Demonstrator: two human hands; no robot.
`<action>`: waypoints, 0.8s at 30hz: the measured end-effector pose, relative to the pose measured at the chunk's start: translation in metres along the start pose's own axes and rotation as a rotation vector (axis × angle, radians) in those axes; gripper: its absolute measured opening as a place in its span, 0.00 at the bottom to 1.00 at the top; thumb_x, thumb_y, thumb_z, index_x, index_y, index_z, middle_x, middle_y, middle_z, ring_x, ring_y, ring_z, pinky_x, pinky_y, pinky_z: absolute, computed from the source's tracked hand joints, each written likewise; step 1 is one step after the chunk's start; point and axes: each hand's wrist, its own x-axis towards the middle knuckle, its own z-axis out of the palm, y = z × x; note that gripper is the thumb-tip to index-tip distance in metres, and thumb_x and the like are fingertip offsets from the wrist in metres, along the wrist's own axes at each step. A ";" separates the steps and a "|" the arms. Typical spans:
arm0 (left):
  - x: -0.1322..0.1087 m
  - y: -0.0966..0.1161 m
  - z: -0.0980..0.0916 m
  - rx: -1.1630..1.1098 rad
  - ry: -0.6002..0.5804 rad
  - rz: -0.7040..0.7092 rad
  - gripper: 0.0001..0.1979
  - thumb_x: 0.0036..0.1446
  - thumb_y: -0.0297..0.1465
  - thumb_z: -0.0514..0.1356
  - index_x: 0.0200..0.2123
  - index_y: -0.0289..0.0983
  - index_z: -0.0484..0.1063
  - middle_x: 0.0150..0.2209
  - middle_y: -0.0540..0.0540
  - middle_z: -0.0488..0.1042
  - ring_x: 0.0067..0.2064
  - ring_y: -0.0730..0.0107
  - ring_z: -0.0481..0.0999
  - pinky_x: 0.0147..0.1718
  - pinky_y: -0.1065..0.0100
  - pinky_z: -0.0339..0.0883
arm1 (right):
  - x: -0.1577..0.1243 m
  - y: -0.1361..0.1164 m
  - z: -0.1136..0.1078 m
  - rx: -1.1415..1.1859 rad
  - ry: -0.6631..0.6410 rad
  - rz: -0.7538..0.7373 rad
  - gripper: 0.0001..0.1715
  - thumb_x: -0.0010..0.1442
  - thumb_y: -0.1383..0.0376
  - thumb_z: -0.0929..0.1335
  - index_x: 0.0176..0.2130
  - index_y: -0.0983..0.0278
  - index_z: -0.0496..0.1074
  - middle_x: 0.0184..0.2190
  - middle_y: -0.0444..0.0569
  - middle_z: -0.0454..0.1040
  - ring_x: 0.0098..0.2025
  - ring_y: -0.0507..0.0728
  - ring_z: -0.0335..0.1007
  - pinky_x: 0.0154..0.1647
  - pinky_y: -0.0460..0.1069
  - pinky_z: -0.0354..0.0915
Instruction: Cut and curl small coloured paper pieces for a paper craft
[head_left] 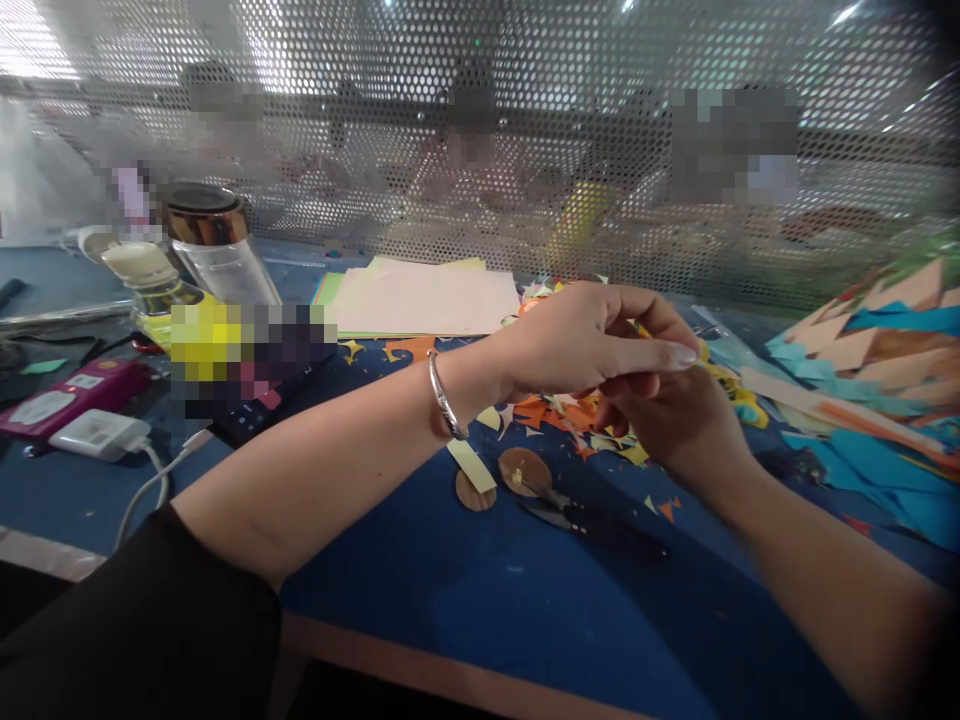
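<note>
Evidently the work is small and close, for the left hand (592,340) and the right hand (675,420) meet right of centre in the frame, the left one reaching across with its thumb and forefinger drawn together near the right one's fingertips. A yellow-orange sliver (641,328), probably paper, shows in the gap of the left grip, but I cannot tell whether it is pinched there or lies behind; the right grip is curled and largely hidden, so what it holds cannot be told either. Coloured paper scraps (547,412) lie on the blue surface (487,590) just behind and below the fingers, likely kept there for quick picking. Below centre, dark-handled scissors (600,525) rest with their blades toward two wooden discs (525,472), perhaps set down to leave both hands free, yet within easy reach. A pale yellow paper strip (471,466) lies partly on the left disc. At upper centre, paper sheets (427,300) are stacked flat against the perforated metal screen (450,130), presumably to keep them out of the way. Folded paper points (877,345) cluster at the right edge, above loose blue paper pieces (885,480). The lidded clear bottle (225,265) and white charger (105,433) stand apart at left, seemingly clear of the elbows.
</note>
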 end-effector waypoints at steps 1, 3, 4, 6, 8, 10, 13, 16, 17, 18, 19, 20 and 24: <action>0.000 0.000 0.000 0.003 0.000 -0.002 0.04 0.60 0.27 0.66 0.35 0.35 0.73 0.25 0.53 0.74 0.24 0.82 0.70 0.25 0.75 0.63 | -0.001 -0.003 0.003 0.016 -0.017 -0.010 0.15 0.56 0.55 0.69 0.24 0.63 0.74 0.16 0.49 0.73 0.17 0.54 0.69 0.19 0.48 0.64; 0.001 0.001 0.000 -0.001 0.005 -0.008 0.04 0.61 0.26 0.66 0.35 0.35 0.73 0.24 0.54 0.73 0.23 0.83 0.69 0.25 0.75 0.63 | -0.004 -0.008 0.013 0.042 -0.067 -0.019 0.18 0.57 0.51 0.69 0.27 0.63 0.76 0.17 0.49 0.74 0.17 0.54 0.70 0.19 0.48 0.65; 0.001 0.001 0.000 -0.009 0.010 -0.013 0.03 0.61 0.25 0.65 0.35 0.35 0.73 0.24 0.54 0.73 0.23 0.83 0.69 0.26 0.76 0.63 | -0.005 -0.010 0.018 0.051 -0.091 -0.017 0.20 0.57 0.49 0.69 0.27 0.63 0.75 0.17 0.49 0.75 0.17 0.55 0.70 0.18 0.48 0.65; 0.001 0.002 0.001 -0.025 0.016 -0.025 0.04 0.63 0.25 0.64 0.35 0.35 0.73 0.23 0.54 0.72 0.24 0.83 0.69 0.27 0.76 0.65 | -0.004 -0.008 0.026 0.059 -0.117 -0.009 0.22 0.56 0.48 0.69 0.25 0.63 0.75 0.16 0.49 0.74 0.16 0.55 0.69 0.17 0.48 0.65; 0.001 0.002 0.001 -0.029 0.016 -0.028 0.04 0.63 0.25 0.63 0.34 0.34 0.73 0.24 0.53 0.73 0.25 0.82 0.71 0.28 0.75 0.66 | -0.001 -0.002 0.026 0.057 -0.104 -0.004 0.21 0.56 0.49 0.68 0.25 0.63 0.75 0.16 0.50 0.74 0.15 0.54 0.68 0.17 0.48 0.65; 0.001 0.001 0.001 -0.017 0.009 -0.018 0.03 0.64 0.26 0.63 0.35 0.34 0.73 0.24 0.53 0.74 0.26 0.81 0.72 0.29 0.75 0.67 | 0.001 0.003 0.019 0.038 -0.047 -0.004 0.18 0.55 0.52 0.70 0.26 0.63 0.77 0.16 0.49 0.75 0.16 0.54 0.69 0.18 0.48 0.64; 0.001 -0.001 0.000 0.020 0.014 -0.007 0.04 0.65 0.27 0.63 0.35 0.35 0.73 0.25 0.52 0.74 0.24 0.81 0.70 0.26 0.75 0.65 | -0.002 0.002 0.010 0.027 0.025 -0.009 0.16 0.54 0.53 0.72 0.24 0.63 0.75 0.14 0.48 0.73 0.15 0.53 0.67 0.16 0.47 0.60; 0.003 -0.006 -0.001 0.091 0.045 -0.008 0.04 0.65 0.28 0.63 0.35 0.35 0.71 0.24 0.53 0.73 0.23 0.81 0.70 0.25 0.74 0.65 | -0.012 -0.005 0.012 0.091 -0.013 -0.026 0.23 0.57 0.46 0.71 0.27 0.63 0.77 0.17 0.48 0.75 0.16 0.53 0.68 0.17 0.47 0.62; 0.003 -0.007 -0.002 0.131 0.059 0.001 0.04 0.65 0.27 0.63 0.35 0.35 0.71 0.24 0.53 0.73 0.24 0.80 0.70 0.26 0.74 0.65 | -0.014 -0.007 0.014 0.116 -0.040 -0.029 0.25 0.58 0.44 0.71 0.28 0.62 0.77 0.17 0.48 0.75 0.16 0.53 0.68 0.17 0.47 0.63; 0.005 -0.009 -0.003 0.180 0.073 0.015 0.04 0.65 0.27 0.63 0.35 0.35 0.71 0.24 0.53 0.73 0.24 0.80 0.71 0.27 0.73 0.66 | -0.016 -0.008 0.017 0.133 -0.073 -0.030 0.27 0.58 0.42 0.71 0.28 0.63 0.77 0.16 0.47 0.74 0.16 0.53 0.68 0.17 0.48 0.64; 0.006 -0.011 -0.005 0.232 0.089 0.027 0.04 0.65 0.26 0.62 0.35 0.35 0.72 0.24 0.53 0.73 0.24 0.80 0.71 0.27 0.73 0.66 | -0.016 -0.008 0.019 0.147 -0.102 -0.027 0.28 0.58 0.41 0.71 0.28 0.62 0.77 0.16 0.47 0.74 0.16 0.53 0.67 0.17 0.48 0.65; 0.007 -0.013 -0.007 0.282 0.109 0.035 0.04 0.65 0.25 0.61 0.35 0.35 0.72 0.25 0.52 0.74 0.24 0.80 0.71 0.28 0.72 0.66 | -0.016 -0.008 0.020 0.158 -0.122 -0.021 0.29 0.58 0.40 0.71 0.28 0.62 0.78 0.16 0.47 0.73 0.16 0.53 0.67 0.17 0.48 0.65; 0.007 -0.017 -0.025 0.618 0.195 0.024 0.04 0.62 0.26 0.62 0.39 0.34 0.77 0.29 0.47 0.77 0.28 0.74 0.74 0.32 0.68 0.65 | -0.011 -0.002 0.016 0.160 -0.081 -0.009 0.28 0.59 0.40 0.73 0.32 0.62 0.78 0.17 0.46 0.75 0.16 0.53 0.69 0.18 0.48 0.67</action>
